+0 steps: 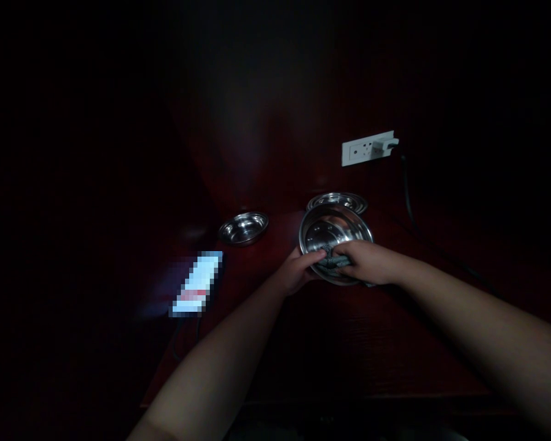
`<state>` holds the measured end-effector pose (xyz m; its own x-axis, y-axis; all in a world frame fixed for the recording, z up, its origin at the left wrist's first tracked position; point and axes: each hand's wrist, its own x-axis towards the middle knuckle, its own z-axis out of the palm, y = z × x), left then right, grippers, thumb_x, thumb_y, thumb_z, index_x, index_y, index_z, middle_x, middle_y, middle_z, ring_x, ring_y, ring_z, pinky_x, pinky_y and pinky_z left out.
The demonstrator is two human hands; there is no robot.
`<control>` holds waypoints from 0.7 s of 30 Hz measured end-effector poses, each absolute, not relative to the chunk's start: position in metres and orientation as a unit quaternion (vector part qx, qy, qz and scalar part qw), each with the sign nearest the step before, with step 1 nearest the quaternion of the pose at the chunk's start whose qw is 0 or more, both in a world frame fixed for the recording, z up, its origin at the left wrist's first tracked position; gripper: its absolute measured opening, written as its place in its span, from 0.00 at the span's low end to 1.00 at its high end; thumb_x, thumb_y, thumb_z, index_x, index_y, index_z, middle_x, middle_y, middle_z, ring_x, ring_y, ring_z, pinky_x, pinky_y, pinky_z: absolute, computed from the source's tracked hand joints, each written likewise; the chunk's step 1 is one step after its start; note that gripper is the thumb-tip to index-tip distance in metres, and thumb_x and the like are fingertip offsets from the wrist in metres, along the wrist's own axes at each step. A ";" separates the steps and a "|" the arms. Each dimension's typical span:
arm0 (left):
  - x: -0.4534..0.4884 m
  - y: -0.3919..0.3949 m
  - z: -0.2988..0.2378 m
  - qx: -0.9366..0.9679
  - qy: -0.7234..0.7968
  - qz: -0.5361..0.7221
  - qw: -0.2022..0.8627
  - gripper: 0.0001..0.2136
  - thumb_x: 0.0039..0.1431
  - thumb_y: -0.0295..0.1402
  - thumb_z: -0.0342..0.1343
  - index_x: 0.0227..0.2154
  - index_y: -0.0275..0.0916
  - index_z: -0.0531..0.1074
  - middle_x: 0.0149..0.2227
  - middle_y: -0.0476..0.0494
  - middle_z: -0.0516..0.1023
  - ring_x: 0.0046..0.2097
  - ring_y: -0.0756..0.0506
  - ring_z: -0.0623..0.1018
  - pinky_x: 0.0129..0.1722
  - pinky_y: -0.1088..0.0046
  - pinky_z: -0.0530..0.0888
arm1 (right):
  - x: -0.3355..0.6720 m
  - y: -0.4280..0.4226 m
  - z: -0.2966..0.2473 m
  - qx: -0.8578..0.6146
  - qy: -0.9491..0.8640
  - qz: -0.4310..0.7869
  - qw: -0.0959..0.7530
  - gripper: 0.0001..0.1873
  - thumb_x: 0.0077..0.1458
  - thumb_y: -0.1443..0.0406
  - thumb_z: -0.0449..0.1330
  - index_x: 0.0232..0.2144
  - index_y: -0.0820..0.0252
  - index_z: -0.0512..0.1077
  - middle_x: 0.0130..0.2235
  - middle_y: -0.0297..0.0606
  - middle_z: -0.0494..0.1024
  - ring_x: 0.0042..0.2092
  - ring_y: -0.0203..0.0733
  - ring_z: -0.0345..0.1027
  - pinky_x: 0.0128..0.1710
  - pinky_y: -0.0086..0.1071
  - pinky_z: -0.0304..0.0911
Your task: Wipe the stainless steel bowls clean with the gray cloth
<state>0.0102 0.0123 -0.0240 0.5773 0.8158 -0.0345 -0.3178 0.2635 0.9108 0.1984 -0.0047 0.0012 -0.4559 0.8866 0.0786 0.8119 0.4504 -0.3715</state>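
A shiny steel bowl (319, 228) is tilted toward me over the dark red table. My left hand (298, 271) grips its near left rim, with the thumb over the inside edge and the fingers underneath. Inside the bowl, my right hand (360, 260) is closed on a grey-green patterned cloth (333, 262), which lies against the inner wall. Part of the cloth is hidden by the fingers. Just behind the bowl is a round steel plate or lid (337, 198), partly covered by it.
To the left stands a smaller steel bowl (243, 229). A lit phone-like screen (197, 285), blurred out, is nearer me, with a cable below. On the back wall, a white socket (359, 150) holds a plug; a dark cable (408, 196) runs down to the right. The table (330, 343) is dimly lit.
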 end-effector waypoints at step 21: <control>0.010 0.012 -0.023 0.472 0.266 0.375 0.752 0.24 0.46 0.33 0.64 0.48 0.38 0.69 0.44 0.38 0.77 0.44 0.40 0.77 0.43 0.57 0.74 | 0.199 -0.005 0.000 -0.507 -0.840 0.139 0.135 0.11 0.49 0.64 0.58 0.36 0.61 0.72 0.36 0.43 0.77 0.36 0.45 0.69 0.37 0.35 0.61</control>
<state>0.0104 0.0117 -0.0233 0.5776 0.8150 -0.0460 -0.3123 0.2727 0.9100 0.1990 -0.0046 0.0004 -0.4503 0.8887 0.0860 0.8134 0.4480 -0.3711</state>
